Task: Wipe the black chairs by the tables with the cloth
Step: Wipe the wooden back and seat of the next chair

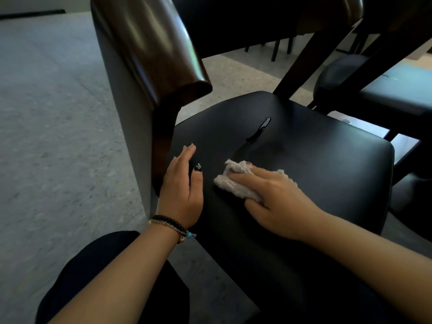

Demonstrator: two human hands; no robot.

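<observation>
A black padded chair seat (315,160) fills the middle of the head view, with its dark brown glossy backrest (149,50) rising at the upper left. My right hand (275,195) presses a crumpled pale grey cloth (233,181) flat onto the seat, fingers straight over it. My left hand (184,190) rests on the seat's left part beside the backrest, fingers straight, holding nothing. A small shiny streak (259,129) shows on the seat beyond the cloth.
A second black chair seat (346,73) stands at the right under a dark table (280,15). A slanted dark table leg (311,54) passes behind the seat. Grey speckled floor (51,136) spreads to the left. My dark-clothed knee (93,277) is at the bottom left.
</observation>
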